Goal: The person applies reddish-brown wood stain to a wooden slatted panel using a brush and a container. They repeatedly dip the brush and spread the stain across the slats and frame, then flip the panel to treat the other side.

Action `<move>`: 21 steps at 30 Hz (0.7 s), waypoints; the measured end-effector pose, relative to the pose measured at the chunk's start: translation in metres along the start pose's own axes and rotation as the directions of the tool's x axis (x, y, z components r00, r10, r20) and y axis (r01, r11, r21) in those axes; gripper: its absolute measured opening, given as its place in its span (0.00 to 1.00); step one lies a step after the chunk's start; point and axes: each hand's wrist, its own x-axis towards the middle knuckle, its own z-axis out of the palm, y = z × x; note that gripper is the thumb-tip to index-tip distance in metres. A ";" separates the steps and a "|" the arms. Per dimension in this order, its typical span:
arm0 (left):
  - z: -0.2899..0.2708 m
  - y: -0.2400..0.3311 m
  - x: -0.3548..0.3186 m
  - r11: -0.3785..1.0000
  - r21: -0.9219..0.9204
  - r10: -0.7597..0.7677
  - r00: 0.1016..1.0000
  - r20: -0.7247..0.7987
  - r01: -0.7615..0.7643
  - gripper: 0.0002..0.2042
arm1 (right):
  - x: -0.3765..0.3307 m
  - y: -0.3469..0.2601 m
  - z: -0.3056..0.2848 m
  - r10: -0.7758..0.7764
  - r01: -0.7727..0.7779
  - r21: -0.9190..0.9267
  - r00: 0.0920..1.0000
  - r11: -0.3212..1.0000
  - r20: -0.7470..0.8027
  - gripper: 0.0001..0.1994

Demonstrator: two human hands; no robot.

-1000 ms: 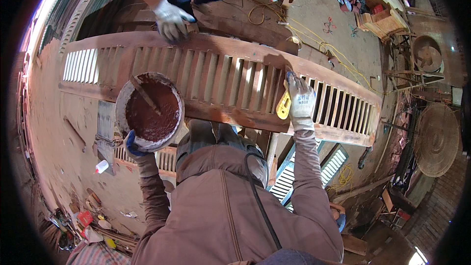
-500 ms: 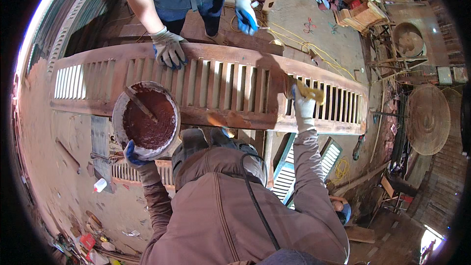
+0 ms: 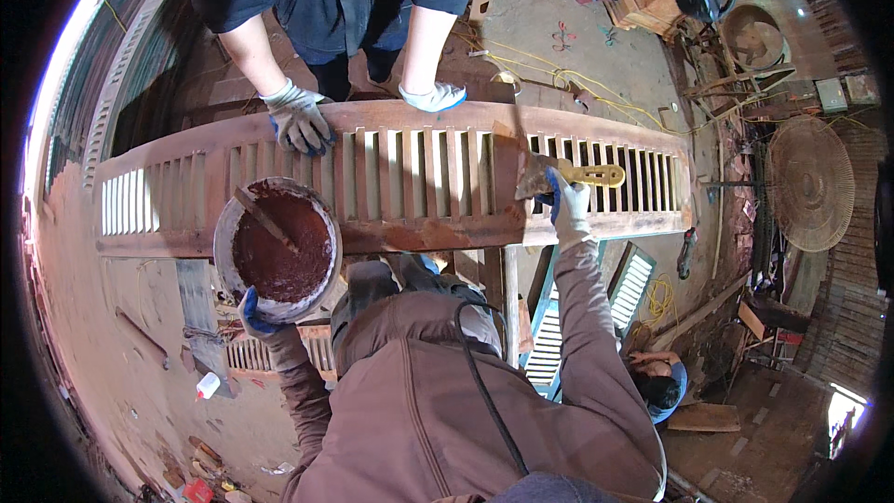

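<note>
In my gloved right hand point(image 3: 570, 208) is a putty knife point(image 3: 593, 175) with a yellow slotted handle. Its wide blade points left, at the solid crosspiece of a long wooden louvered shutter point(image 3: 391, 235); whether it touches the wood I cannot tell. My left hand point(image 3: 264, 313), in a blue-and-white glove, grips the near rim of a round white bucket point(image 3: 337, 251). Thick reddish-brown paste point(image 3: 277, 256) fills the bucket, and a wooden stick point(image 3: 267, 220) leans in it. The bucket overlaps the shutter's near edge in view.
Across the shutter, a co-worker in dark clothes rests gloved hands point(image 3: 300, 118) on its far rail. Yellow cord point(image 3: 596, 93) trails over the floor behind. Another person point(image 3: 659, 380) is low at the right, near blue-green louvered panels point(image 3: 631, 281). A round fan point(image 3: 812, 183) stands far right.
My right hand has turned the putty knife, so its blade and handle now show more plainly. The co-worker has leaned in and set the other hand on the shutter.
</note>
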 end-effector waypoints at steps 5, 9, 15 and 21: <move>0.015 0.015 -0.001 1.000 -0.011 0.005 1.000 -0.013 -0.005 0.14 | -0.017 -0.057 0.037 -0.619 0.614 -0.759 0.688 0.217 0.380 0.14; 0.021 0.017 0.006 0.995 -0.079 -0.055 0.998 0.009 0.056 0.14 | -0.018 -0.044 0.054 -0.486 0.670 -0.741 0.633 -0.046 0.603 0.08; 0.002 0.008 0.001 0.996 0.038 0.081 0.996 -0.021 -0.080 0.14 | -0.027 -0.059 0.047 -0.439 0.761 -0.645 0.557 -0.069 0.705 0.14; 0.011 0.024 0.020 0.899 -0.345 -0.314 0.947 -0.074 0.271 0.13 | 0.031 -0.038 0.039 -0.404 0.793 -0.594 0.504 -0.134 0.763 0.14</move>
